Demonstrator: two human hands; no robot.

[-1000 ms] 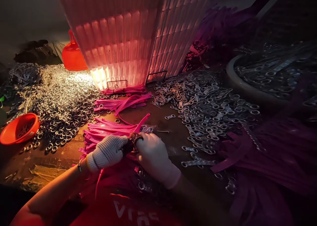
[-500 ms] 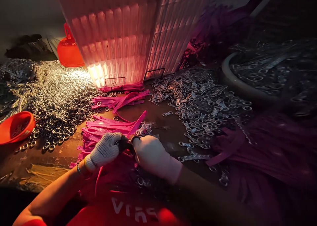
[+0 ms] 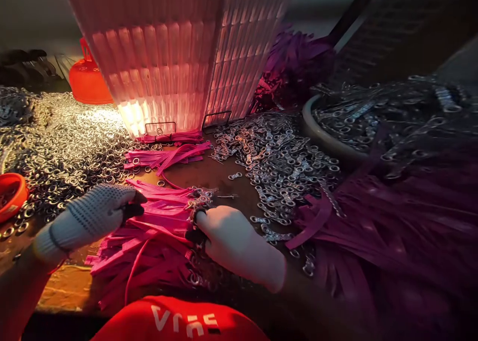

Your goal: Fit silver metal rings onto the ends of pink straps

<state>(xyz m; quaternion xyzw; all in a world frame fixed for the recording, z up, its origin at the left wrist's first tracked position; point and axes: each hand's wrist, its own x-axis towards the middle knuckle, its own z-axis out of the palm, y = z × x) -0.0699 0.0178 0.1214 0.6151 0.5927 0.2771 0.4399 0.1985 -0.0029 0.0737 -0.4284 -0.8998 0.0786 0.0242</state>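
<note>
My left hand (image 3: 99, 209), in a white dotted glove with dark fingertips, is over the left side of a stack of pink straps (image 3: 160, 201). Its thumb and fingers are slightly apart, and I see nothing between them. At the stack's right end, my right hand (image 3: 233, 244), also in a white glove, is closed, its dark fingertips curled together. What it grips is hidden. Metal rings and links (image 3: 201, 197) lie just above its fingers at the strap ends. More pink straps (image 3: 145, 266) spread below both hands.
Loose metal rings (image 3: 74, 142) heap at left near a red bowl (image 3: 13, 196) and red lamp (image 3: 89, 82). A translucent ribbed panel (image 3: 160, 72) stands behind. Metal links (image 3: 276, 167) pile at right, beside a tub (image 3: 309, 119) and dark pink straps (image 3: 373, 231).
My left hand has parted from the right and moved left. The pink strap that stuck up between the hands no longer does. The camera view has shifted right.
</note>
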